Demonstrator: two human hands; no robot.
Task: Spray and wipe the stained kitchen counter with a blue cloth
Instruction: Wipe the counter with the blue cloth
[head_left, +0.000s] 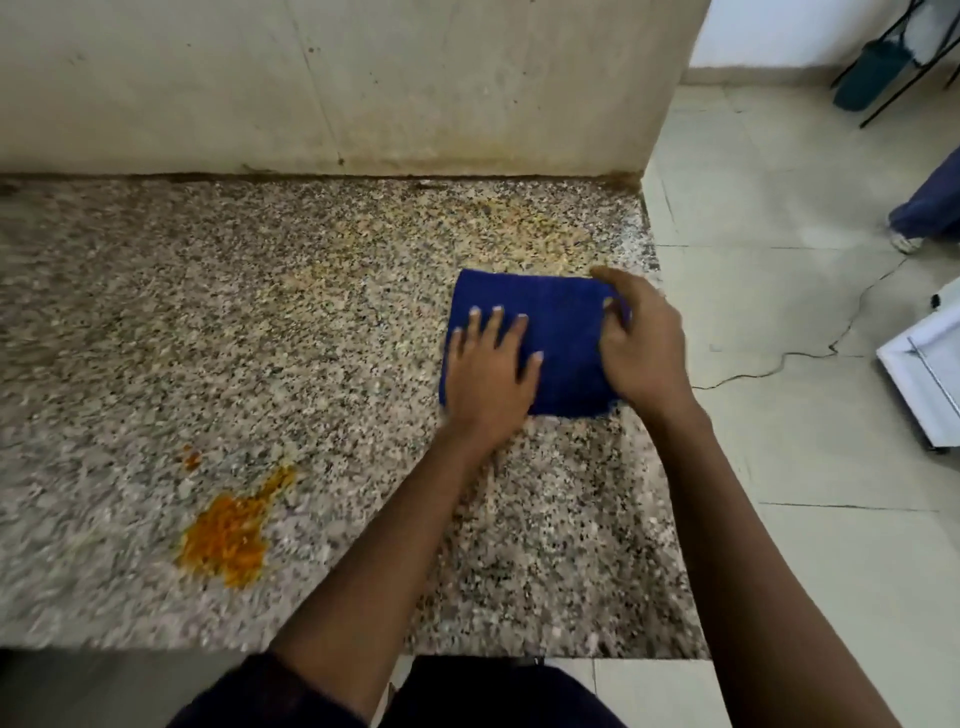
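A folded blue cloth (558, 332) lies flat on the speckled granite counter (260, 322), near its right edge. My left hand (491, 371) rests palm down on the cloth's left part, fingers spread. My right hand (641, 343) curls over the cloth's right edge, fingers gripping it. An orange stain (228, 535) sits on the counter at the front left, with a small orange spot (191, 459) just above it. A faint yellowish smear (524, 223) lies behind the cloth. No spray bottle is in view.
A dirty beige wall (337, 83) backs the counter. The counter ends at the right, with tiled floor (805, 467) beyond. A cable (810, 353) runs across the floor. A white object (924, 374) and another person's leg (930, 202) are at the far right.
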